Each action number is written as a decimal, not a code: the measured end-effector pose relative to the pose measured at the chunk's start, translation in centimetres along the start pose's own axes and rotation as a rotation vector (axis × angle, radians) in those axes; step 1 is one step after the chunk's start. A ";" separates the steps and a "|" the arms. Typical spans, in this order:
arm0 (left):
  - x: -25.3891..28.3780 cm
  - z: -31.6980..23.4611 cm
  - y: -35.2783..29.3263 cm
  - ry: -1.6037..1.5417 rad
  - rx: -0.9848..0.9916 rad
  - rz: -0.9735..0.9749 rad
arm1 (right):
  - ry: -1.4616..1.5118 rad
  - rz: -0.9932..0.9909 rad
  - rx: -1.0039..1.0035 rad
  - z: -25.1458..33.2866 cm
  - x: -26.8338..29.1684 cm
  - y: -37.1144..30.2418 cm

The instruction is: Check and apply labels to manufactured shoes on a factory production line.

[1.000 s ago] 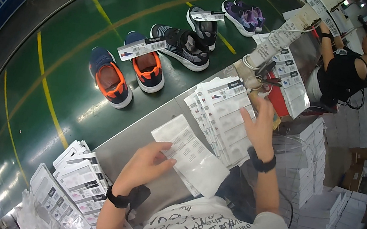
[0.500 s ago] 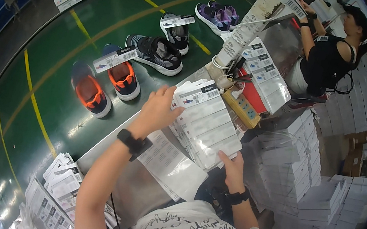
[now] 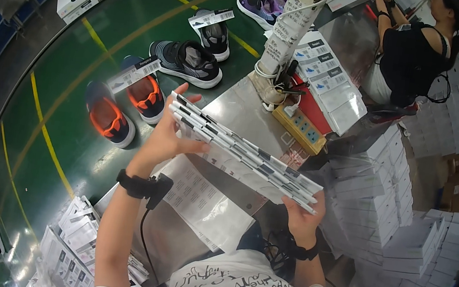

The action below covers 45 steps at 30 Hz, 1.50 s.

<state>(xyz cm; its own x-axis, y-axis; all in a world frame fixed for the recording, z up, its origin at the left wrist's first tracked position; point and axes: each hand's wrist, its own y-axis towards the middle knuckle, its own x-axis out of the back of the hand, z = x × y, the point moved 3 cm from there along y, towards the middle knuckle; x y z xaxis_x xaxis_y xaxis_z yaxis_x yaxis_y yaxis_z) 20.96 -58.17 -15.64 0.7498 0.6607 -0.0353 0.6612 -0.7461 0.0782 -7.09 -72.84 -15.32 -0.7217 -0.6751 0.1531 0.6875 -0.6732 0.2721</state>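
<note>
A stack of white label sheets (image 3: 243, 152) is tilted up on edge above the metal worktop, its layered edges facing up. At its left end my left hand (image 3: 164, 138) grips it, thumb on the near side and fingers behind. My right hand (image 3: 304, 217) is closed on its lower right end. Below the stack, printed paper sheets (image 3: 211, 209) lie on the worktop. Beyond my left hand stand navy shoes with orange lining, the right one (image 3: 147, 98) carrying a label strip (image 3: 134, 74).
Grey-black shoes (image 3: 188, 63) and purple shoes (image 3: 261, 9) stand on the green belt (image 3: 64, 95). A yellow power strip (image 3: 299, 130) lies beside a post (image 3: 291, 31). More label sheets (image 3: 330, 84) rest beyond. White boxes (image 3: 364, 193) are piled right; a co-worker (image 3: 411, 58) is behind them.
The label stack has gone from lying nearly flat to standing on edge. My left hand has moved left and now grips its end; my right hand has shifted slightly right.
</note>
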 end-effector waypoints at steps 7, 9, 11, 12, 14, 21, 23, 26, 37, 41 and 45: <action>0.6 3.1 -1.7 0.014 0.110 0.118 | 0.145 0.002 -0.275 -3.1 -0.3 -1.1; 1.0 3.4 -2.1 -0.030 0.123 0.093 | -0.151 0.201 0.033 -2.1 -0.5 -0.3; 1.7 3.9 -2.3 0.051 0.055 0.285 | -0.154 0.237 0.053 -1.9 -1.6 -0.4; 1.2 2.8 -2.3 0.112 0.072 0.269 | -0.243 0.241 0.117 -2.1 -2.0 -0.5; 0.7 1.5 -2.3 0.099 0.104 0.254 | -0.273 0.227 0.135 -2.9 -2.1 -0.8; 0.1 2.3 -1.9 0.143 0.046 0.244 | -0.512 0.300 0.400 -2.6 -2.9 -0.4; 0.0 2.9 -1.1 0.271 0.081 0.128 | -0.429 0.397 0.225 -2.9 -2.6 -0.9; -1.8 1.0 1.9 0.359 0.178 0.016 | -0.122 0.200 -0.181 -3.4 -2.3 -1.2; -2.7 3.7 5.5 0.831 0.192 0.156 | -0.068 0.298 -0.888 -4.4 -1.2 2.4; -2.4 3.6 3.7 1.007 0.047 0.121 | -0.537 0.481 -0.890 -2.2 0.2 3.5; -1.5 0.0 1.2 1.091 -0.115 0.023 | -0.561 0.248 -0.404 -0.9 0.8 6.3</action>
<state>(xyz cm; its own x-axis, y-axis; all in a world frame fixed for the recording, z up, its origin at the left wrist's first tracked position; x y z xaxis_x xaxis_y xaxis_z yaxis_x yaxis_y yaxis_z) 20.63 -60.08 -15.44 0.2992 0.4063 0.8634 0.5985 -0.7846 0.1618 -3.28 -77.87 -14.39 -0.3992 -0.6395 0.6570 0.7341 -0.6522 -0.1888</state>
